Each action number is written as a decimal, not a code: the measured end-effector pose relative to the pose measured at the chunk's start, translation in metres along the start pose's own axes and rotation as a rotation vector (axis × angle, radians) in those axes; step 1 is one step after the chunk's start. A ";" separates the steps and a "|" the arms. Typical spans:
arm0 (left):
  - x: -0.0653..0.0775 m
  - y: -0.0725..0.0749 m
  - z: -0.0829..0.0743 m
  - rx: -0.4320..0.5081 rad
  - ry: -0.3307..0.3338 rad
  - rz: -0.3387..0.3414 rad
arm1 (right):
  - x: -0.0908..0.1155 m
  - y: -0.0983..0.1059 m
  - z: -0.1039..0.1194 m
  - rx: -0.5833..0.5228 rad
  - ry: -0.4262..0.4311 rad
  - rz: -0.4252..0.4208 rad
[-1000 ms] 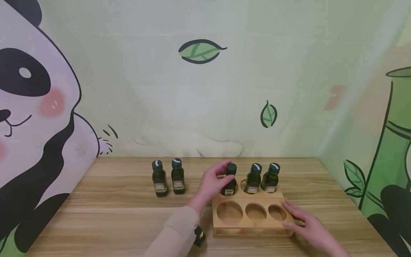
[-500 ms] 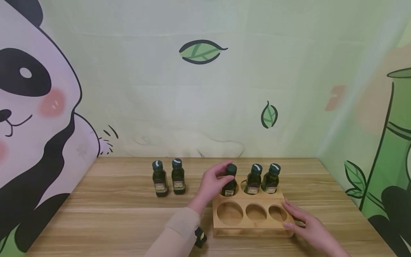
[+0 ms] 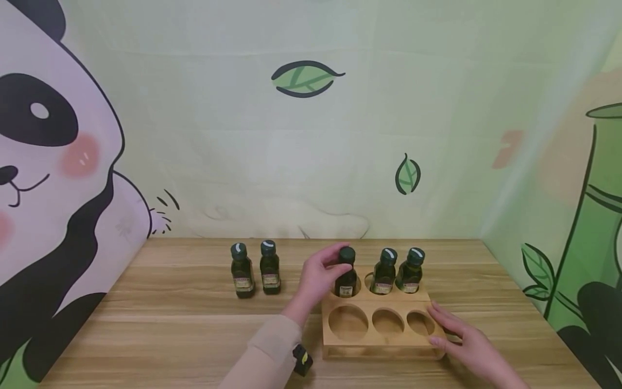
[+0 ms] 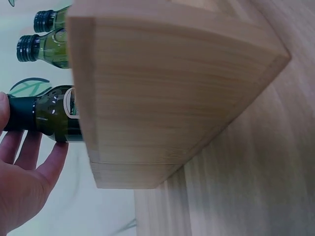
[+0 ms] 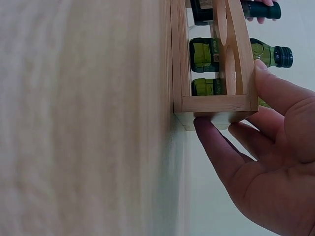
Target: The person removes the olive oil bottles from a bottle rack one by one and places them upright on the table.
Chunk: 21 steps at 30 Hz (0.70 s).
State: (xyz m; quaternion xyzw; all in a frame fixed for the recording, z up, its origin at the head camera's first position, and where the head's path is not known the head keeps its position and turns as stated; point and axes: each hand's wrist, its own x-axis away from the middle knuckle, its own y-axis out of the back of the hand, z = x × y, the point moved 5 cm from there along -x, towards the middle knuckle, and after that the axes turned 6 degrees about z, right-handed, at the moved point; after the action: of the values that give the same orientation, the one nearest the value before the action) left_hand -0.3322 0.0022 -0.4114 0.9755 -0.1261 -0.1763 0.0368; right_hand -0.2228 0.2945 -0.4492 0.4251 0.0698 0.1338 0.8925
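Note:
My left hand (image 3: 317, 274) holds a small dark green glass bottle (image 3: 346, 282) near its cap, thumb in front and fingers behind. The bottle stands upright in the large back-left hole of a wooden bottle rack (image 3: 359, 341); its base is hidden in the head view. My right hand (image 3: 459, 336) grips the rack's right end, with the thumb (image 5: 266, 76) at the top edge and fingers against the end wall. Two similar bottles, one in the middle (image 3: 383, 275) and one at the right (image 3: 410, 274), sit in the other back holes. Three round front holes show bare wood.
Two more dark green bottles, one at the left (image 3: 242, 273) and one beside it (image 3: 269, 270), stand on the wooden table (image 3: 184, 335) left of the rack. A small black object with a yellow mark (image 3: 303, 361) lies by my left sleeve. A printed cloth (image 3: 311, 162) hangs behind.
The bottle in my left hand has shifted slightly left within its hole, and the hand moved with it. My right hand and the rack look unmoved.

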 end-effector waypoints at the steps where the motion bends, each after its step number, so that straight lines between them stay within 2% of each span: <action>1: 0.000 0.001 -0.002 0.003 -0.009 -0.003 | 0.000 0.000 0.000 0.000 -0.001 0.001; 5: -0.001 0.003 -0.008 0.006 -0.033 -0.019 | 0.000 0.000 0.000 0.000 -0.003 0.002; 14: 0.000 0.006 -0.024 0.042 -0.029 -0.024 | 0.000 0.000 0.000 -0.003 -0.019 -0.002; 21: 0.001 0.008 -0.037 0.053 -0.076 -0.024 | 0.000 0.000 -0.001 -0.010 -0.017 0.001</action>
State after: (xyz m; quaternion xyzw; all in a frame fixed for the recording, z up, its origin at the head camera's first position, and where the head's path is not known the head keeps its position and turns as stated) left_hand -0.3204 -0.0052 -0.3761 0.9701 -0.1205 -0.2104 0.0038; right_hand -0.2232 0.2947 -0.4500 0.4220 0.0613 0.1311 0.8950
